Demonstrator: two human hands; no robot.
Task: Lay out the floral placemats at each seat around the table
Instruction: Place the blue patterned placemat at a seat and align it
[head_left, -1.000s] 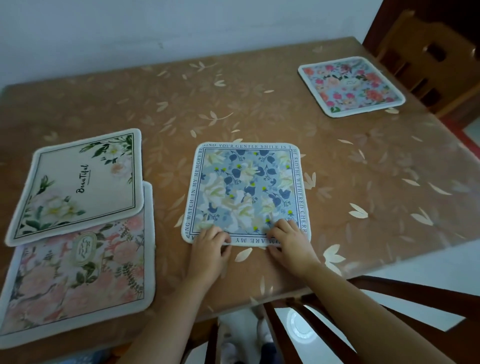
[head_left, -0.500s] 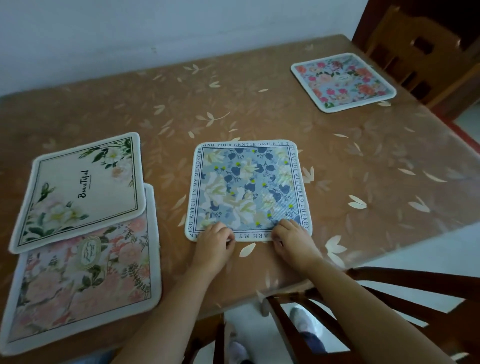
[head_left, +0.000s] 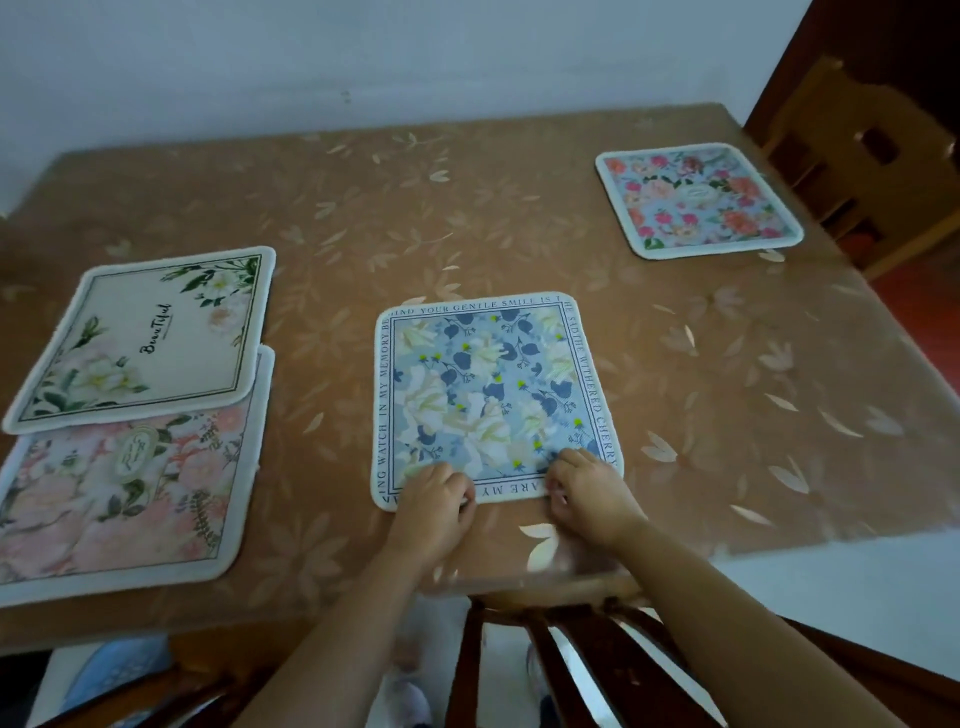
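Observation:
A blue floral placemat (head_left: 493, 389) with a lettered border lies flat near the table's front edge. My left hand (head_left: 434, 501) and my right hand (head_left: 592, 493) rest on its near edge, fingers curled over the border. At the left a cream placemat (head_left: 150, 338) marked "Beautiful" overlaps the far part of a pink floral placemat (head_left: 119, 499). A light blue placemat with red and pink roses (head_left: 696, 200) lies at the far right corner.
The brown table (head_left: 415, 218) has a leaf-patterned cover and stands against a white wall. A wooden chair (head_left: 872, 156) stands at the far right. Dark chair rails (head_left: 571, 654) sit under my arms at the near edge.
Both hands have stayed on the blue placemat's near edge and slid slightly toward me. The camera view has shifted, so the mats sit a little lower in view.

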